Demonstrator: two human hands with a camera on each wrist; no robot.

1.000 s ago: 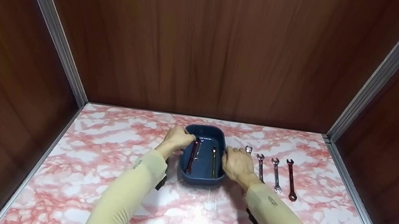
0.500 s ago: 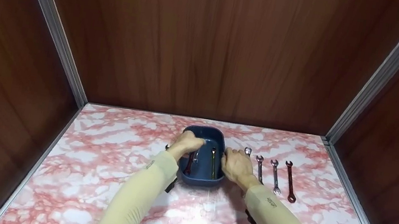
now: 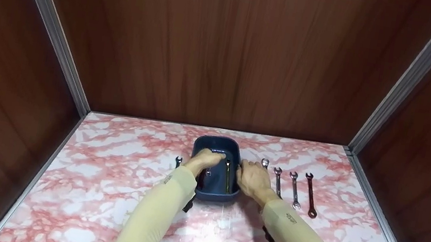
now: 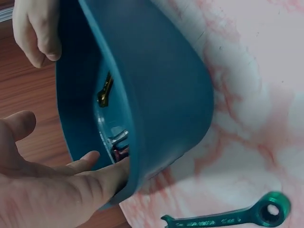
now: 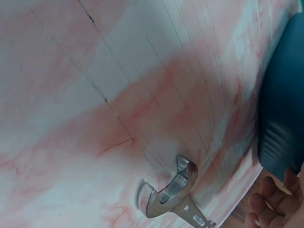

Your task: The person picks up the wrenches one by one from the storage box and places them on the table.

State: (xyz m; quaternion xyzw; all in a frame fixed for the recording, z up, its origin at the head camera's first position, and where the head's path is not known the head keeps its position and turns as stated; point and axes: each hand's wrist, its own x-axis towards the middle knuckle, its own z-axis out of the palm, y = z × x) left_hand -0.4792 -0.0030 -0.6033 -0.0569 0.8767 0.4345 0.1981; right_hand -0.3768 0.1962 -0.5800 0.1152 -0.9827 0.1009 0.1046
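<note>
A blue plastic bin [image 3: 216, 197] stands on the table between my hands. My left hand [image 3: 205, 159] reaches over its left wall, fingers extended down inside and thumb held apart. Below those fingers lie a red wrench [image 4: 121, 153] and a small silver wrench [image 3: 208, 173], both partly hidden; whether the fingertips touch them I cannot tell. A gold wrench [image 3: 227, 176] rests at the right side of the bin floor. My right hand [image 3: 254, 179] grips the bin's right wall at the rim. Left of the bin, a green wrench [image 4: 228, 217] lies on the table.
Right of the bin, several wrenches lie in a row: silver ones [image 3: 278, 181] [image 3: 295, 189] and a dark red one [image 3: 311, 195] at the far end. Another silver wrench [image 3: 265, 162] is partly covered by the right hand. Brown wood-look panels [image 3: 227, 53] enclose the pink marbled table.
My left hand has moved right from the bin's left rim to inside it, covering the red wrench and uncovering the wrench left of the bin. The right hand keeps its place.
</note>
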